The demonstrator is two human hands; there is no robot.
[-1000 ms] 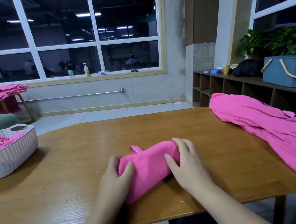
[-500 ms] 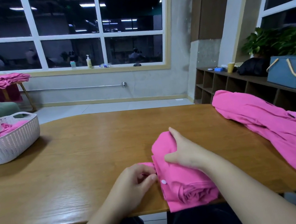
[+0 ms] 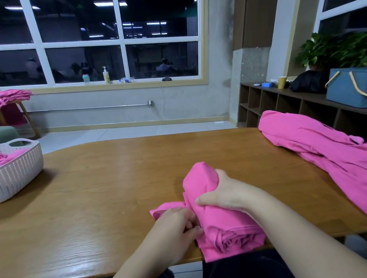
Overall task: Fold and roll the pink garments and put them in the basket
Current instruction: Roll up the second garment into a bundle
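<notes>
Two bare hands work one rolled pink garment (image 3: 222, 224) at the near edge of the wooden desk (image 3: 106, 195): the right hand (image 3: 226, 195) lies over the roll and clasps it, while the left hand (image 3: 178, 228) pinches cloth at the roll's left side. A loose heap of pink garments (image 3: 334, 154) lies on the desk's right end, and the white basket (image 3: 8, 178), holding pink cloth, stands at the far left.
</notes>
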